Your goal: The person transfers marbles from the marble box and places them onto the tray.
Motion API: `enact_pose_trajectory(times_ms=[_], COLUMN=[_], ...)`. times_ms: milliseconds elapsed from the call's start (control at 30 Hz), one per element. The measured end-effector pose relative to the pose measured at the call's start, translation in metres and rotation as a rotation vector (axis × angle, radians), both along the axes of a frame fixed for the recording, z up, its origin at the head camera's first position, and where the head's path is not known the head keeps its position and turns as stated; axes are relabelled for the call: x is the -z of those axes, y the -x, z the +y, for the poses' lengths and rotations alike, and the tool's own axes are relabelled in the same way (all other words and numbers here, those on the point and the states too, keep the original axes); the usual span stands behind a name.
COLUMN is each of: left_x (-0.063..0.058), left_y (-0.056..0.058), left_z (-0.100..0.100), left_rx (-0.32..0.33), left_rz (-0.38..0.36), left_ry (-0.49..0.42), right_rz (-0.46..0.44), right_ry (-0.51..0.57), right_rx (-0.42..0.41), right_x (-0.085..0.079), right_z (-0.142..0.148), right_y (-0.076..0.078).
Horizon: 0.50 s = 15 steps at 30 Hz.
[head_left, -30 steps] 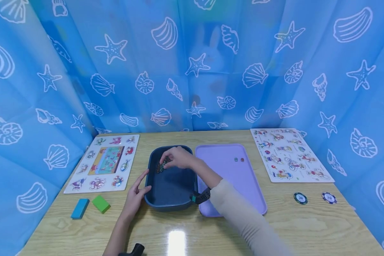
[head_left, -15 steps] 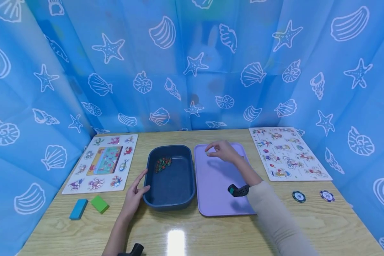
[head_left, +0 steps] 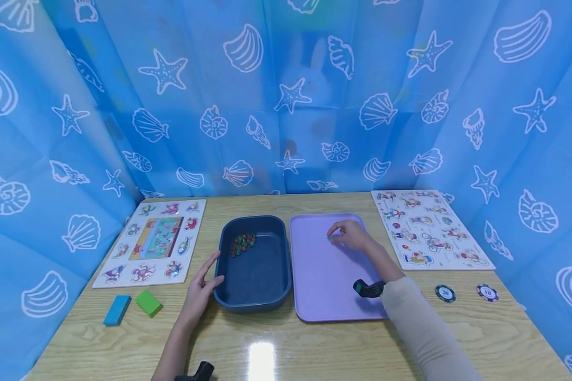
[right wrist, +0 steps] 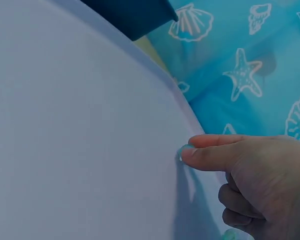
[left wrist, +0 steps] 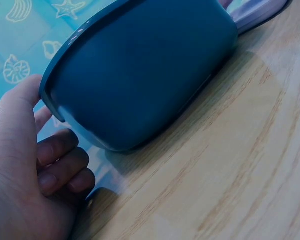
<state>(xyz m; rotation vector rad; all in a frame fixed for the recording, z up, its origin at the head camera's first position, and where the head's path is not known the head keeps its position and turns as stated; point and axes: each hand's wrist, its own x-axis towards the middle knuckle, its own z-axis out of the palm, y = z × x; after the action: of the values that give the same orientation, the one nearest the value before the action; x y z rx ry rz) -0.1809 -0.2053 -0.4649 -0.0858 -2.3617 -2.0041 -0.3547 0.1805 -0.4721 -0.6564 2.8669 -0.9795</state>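
A dark blue basin (head_left: 255, 283) stands on the table, with a cluster of small red and green marbles (head_left: 242, 244) in its back left part. My left hand (head_left: 200, 291) holds the basin's left rim; in the left wrist view the thumb reaches over the rim while several fingers curl outside. Over the back part of the purple tray (head_left: 314, 286), my right hand (head_left: 355, 235) pinches a small translucent bluish-green marble (right wrist: 185, 151) between thumb and index finger. Another green marble (right wrist: 230, 234) lies on the tray beneath that hand, partly hidden.
Picture puzzle boards lie at the left (head_left: 150, 243) and right (head_left: 431, 230). A blue block (head_left: 117, 310) and a green block (head_left: 149, 303) lie front left. Two poker chips, a 20 chip (head_left: 445, 293) and a 10 chip (head_left: 487, 292), lie right of the tray. A patterned curtain (head_left: 286, 106) hangs behind.
My right hand has lifted out of the basin and moved right over the purple tray, then lower, with the marble pinched. The left hand has stayed at the basin's rim.
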Motion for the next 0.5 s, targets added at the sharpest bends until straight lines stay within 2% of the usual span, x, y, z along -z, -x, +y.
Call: enact_pose_trajectory(times_ms=[100,233,367,500], left_x=[-0.001,0.0,0.0,-0.001], left_y=[0.0,0.0,0.0,-0.001], left_z=[0.001,0.002,0.002,0.002], left_rx=[0.003,0.005,0.008,0.003], left_rz=[0.0,0.005,0.001,-0.011], left_ry=[0.002,0.007,0.011,0.021], right_rz=[0.038,0.06,0.089,0.066], right_ry=[-0.002,0.034,0.052,0.048], right_rx=[-0.001,-0.038,-0.13,-0.223], right_x=[-0.008,-0.03,-0.049,-0.064], right_z=[-0.004,-0.028,-0.068,-0.115], right_y=[-0.003,-0.008,-0.012,-0.018])
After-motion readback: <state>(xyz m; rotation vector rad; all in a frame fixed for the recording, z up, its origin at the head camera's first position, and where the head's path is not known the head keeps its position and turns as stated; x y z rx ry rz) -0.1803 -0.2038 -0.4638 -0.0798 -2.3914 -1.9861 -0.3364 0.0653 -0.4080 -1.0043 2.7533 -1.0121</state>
